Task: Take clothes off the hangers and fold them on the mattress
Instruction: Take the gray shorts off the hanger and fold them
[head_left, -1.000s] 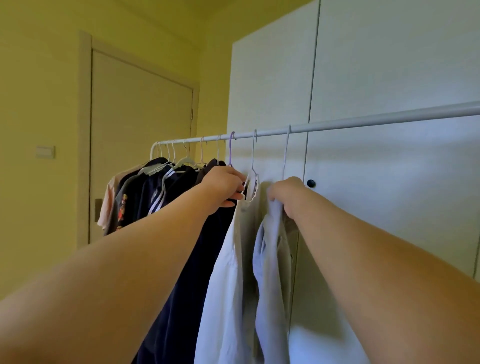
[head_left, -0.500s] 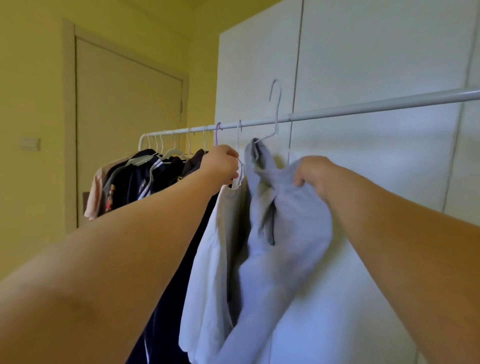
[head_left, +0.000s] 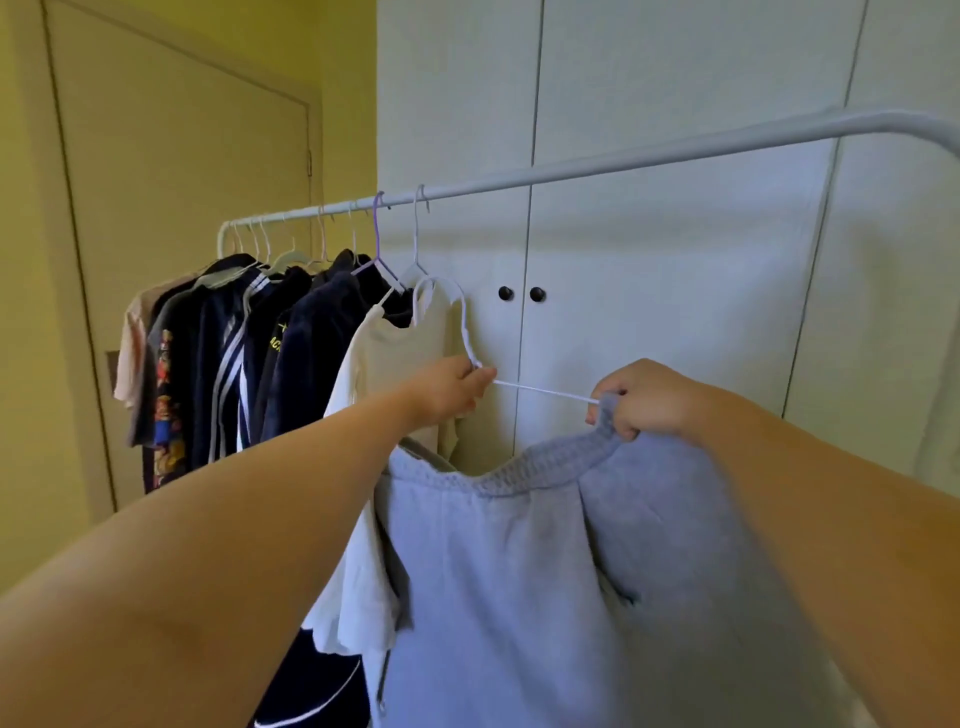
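A pale blue-grey garment (head_left: 519, 571) with a ribbed elastic band hangs in front of me, off the rail. My right hand (head_left: 641, 397) grips its band at the top right. My left hand (head_left: 452, 387) pinches the neck of a white wire hanger (head_left: 464, 325), whose arm runs across to my right hand. The hanger's hook curls free below the white rail (head_left: 571, 169). A cream shirt (head_left: 384, 364) still hangs on the rail just behind my left hand, with several dark clothes (head_left: 291, 353) further left. The mattress is out of view.
White wardrobe doors (head_left: 649, 260) with two dark knobs (head_left: 521, 294) stand right behind the rail. A closed door (head_left: 171, 171) in a yellow wall is at the left. The rail's right half carries no hangers.
The hanger with the blue-grey garment came off the rail and dropped lower. My left hand left the cream shirt's hanger and took this hanger's neck. My right hand now holds the band.
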